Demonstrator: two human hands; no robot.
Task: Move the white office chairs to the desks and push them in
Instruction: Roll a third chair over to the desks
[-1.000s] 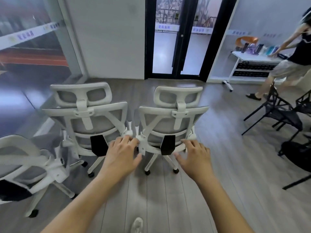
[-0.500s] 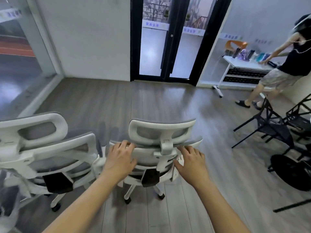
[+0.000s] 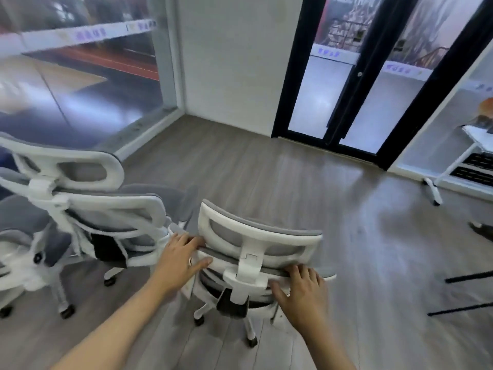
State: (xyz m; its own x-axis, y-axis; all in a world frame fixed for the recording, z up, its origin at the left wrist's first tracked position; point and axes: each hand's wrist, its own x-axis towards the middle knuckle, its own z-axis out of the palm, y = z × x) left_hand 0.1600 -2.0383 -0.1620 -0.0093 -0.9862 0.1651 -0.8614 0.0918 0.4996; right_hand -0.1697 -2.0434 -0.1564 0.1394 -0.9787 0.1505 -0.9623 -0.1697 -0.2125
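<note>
A white office chair [image 3: 256, 244] with grey mesh back and headrest stands right in front of me, seen from behind. My left hand [image 3: 181, 260] grips the left end of its backrest top. My right hand [image 3: 301, 292] grips the right end. A second white office chair [image 3: 106, 214] stands just to the left, its back toward me. Part of a third white chair [image 3: 16, 252] shows at the far left edge.
Grey wood floor stretches ahead to a white wall and black-framed glass doors [image 3: 354, 84]. A glass partition [image 3: 80, 76] runs along the left. A white wheeled table [image 3: 477, 156] sits at the right edge, and black chair legs [image 3: 466, 292] jut in at the lower right.
The view has swung left, so the person and black chairs at right have left the frame. Both hands stay on the chair's backrest, and the chair has turned slightly and come nearer.
</note>
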